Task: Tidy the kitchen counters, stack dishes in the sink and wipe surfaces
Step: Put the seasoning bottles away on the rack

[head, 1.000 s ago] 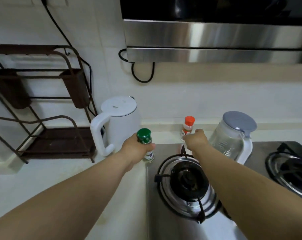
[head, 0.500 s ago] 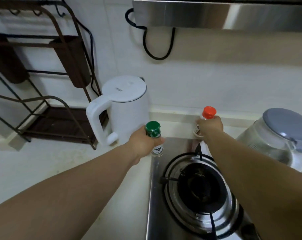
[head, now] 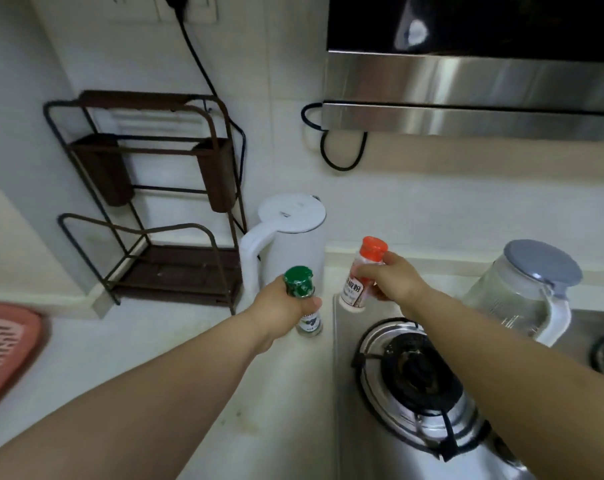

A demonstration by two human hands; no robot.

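Observation:
My left hand [head: 280,308] grips a small spice bottle with a green cap [head: 299,282], held upright just above the white counter [head: 155,348] in front of the white electric kettle [head: 286,237]. My right hand [head: 392,280] holds a second spice bottle with an orange-red cap [head: 372,249], tilted a little and lifted over the back left corner of the steel gas stove [head: 342,393]. The two bottles are close together but apart.
A dark metal rack [head: 162,202] stands against the wall at the left. A glass jug with a grey lid [head: 522,292] sits behind the burner [head: 415,375]. A pink perforated tray [head: 6,344] lies at the left edge. A range hood [head: 467,98] hangs above.
My right hand has closed on the orange-capped bottle and lifted it off the ledge toward me. The left hand keeps the green-capped bottle. My view has tilted up and back.

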